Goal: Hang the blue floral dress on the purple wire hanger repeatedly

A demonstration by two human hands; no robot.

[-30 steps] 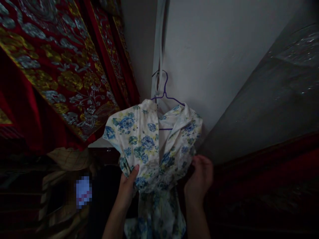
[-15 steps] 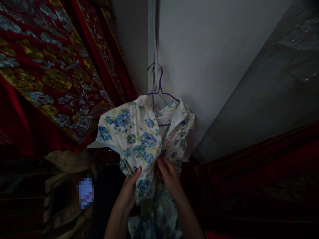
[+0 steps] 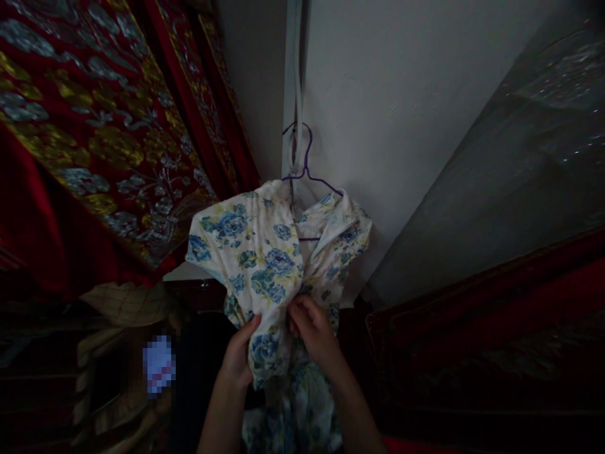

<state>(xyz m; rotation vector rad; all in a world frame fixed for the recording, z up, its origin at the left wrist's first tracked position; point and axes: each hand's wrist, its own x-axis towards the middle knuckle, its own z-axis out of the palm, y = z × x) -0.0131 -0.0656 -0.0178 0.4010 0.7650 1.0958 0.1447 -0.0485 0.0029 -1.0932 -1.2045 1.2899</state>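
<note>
A white dress with blue flowers (image 3: 265, 252) hangs in front of me on a purple wire hanger (image 3: 306, 171). The hanger's hook is caught on a pale strap or cord (image 3: 297, 88) running down the wall corner. My left hand (image 3: 240, 353) grips the side of the dress at the waist, thumb on the front and fingers hidden behind the cloth. At the middle of the front, my right hand (image 3: 312, 328) pinches the fabric near the lower end of the open neckline. The skirt hangs below, partly hidden by my forearms.
Red cloth with gold and silver embroidery (image 3: 118, 145) hangs at the left. A pale wall (image 3: 378, 113) stands behind the dress, with a sheet of clear plastic (image 3: 510, 151) at the right. At lower left is a wooden chair (image 3: 85, 378), dim, beside a blurred-out patch.
My right hand has moved left from the dress's far side to the middle of its front and taken hold there. My left hand keeps its grip at the waist.
</note>
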